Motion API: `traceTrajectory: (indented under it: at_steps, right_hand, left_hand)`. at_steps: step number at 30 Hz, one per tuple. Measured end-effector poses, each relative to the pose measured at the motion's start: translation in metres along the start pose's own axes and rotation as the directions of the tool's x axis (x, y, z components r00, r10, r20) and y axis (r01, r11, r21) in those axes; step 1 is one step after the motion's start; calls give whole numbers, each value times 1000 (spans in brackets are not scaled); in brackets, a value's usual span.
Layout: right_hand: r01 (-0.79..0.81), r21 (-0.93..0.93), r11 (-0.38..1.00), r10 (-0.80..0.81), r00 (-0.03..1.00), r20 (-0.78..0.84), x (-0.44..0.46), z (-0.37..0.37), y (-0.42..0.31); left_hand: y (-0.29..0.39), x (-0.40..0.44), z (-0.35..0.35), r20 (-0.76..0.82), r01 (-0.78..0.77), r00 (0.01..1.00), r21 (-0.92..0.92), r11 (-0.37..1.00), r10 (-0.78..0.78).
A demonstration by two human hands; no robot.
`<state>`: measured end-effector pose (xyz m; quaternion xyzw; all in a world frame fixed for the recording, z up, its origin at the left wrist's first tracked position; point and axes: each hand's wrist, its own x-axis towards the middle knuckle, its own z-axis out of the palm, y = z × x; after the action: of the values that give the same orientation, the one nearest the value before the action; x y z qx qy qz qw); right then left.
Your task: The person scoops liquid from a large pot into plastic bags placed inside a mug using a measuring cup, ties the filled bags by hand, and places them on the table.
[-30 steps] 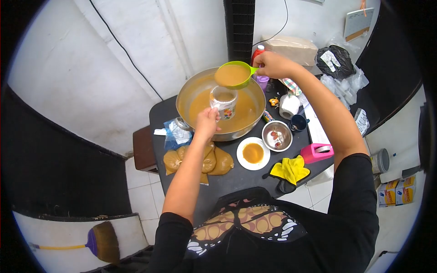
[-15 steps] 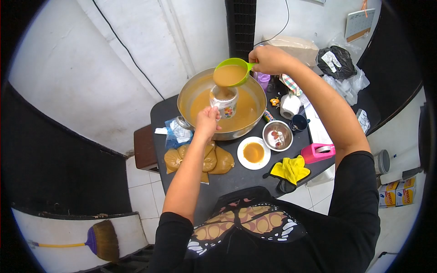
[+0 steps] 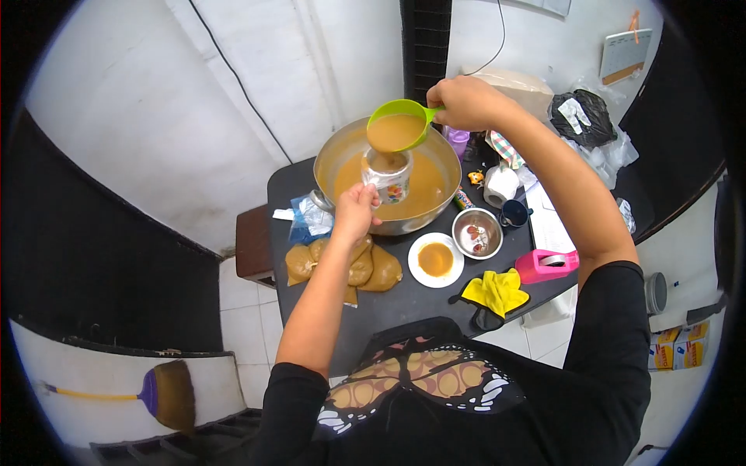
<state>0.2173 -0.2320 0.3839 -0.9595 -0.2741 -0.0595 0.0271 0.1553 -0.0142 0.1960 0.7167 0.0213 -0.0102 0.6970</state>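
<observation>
A large metal bowl (image 3: 330, 159) of brown liquid stands at the back of the dark table (image 3: 373, 311). Above it my left hand (image 3: 357, 211), fingers pinched, holds a clear cup (image 3: 388, 186) with a colourful print, its rim apparently lined with plastic. My right hand (image 3: 460, 101) grips the handle of a green scoop (image 3: 398, 128) full of the brown liquid. The scoop is tilted over the cup's mouth, and liquid shows inside the cup. Several tied bags of brown liquid (image 3: 381, 269) lie beside my left forearm.
On the table are a white plate (image 3: 416, 268) with brown liquid, a small steel bowl (image 3: 477, 255), a dark mug (image 3: 514, 213), a paper roll (image 3: 500, 185), a yellow cloth (image 3: 495, 291), a pink container (image 3: 536, 268) and a blue plastic bag (image 3: 301, 225). Plastic bags (image 3: 583, 120) lie at the back right.
The scoop, upright-looking and nearly level a second ago, is now tipped more toward the cup. The whole view has shifted slightly, moving the bowl and table rightward.
</observation>
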Motion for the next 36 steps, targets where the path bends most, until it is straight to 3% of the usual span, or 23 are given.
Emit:
traceTrajectory:
  at_steps: [14, 20, 29, 36]
  right_hand:
    - [116, -87, 989, -119, 993, -23, -32, -10, -28]
    - [254, -133, 958, -261, 965, -38, -48, 0, -36]
    - [221, 161, 962, -229, 973, 31, -84, 42, -39]
    - [-6, 404, 915, -60, 987, 151, -131, 76, -59]
  left_hand:
    - [0, -61, 6, -74, 9, 997, -40, 999, -11]
    - [-11, -91, 8, -103, 1, 995, -39, 999, -5]
    - [-46, -131, 4, -51, 41, 998, -95, 995, -46]
    - [-95, -171, -17, 37, 96, 995, -100, 990, -93]
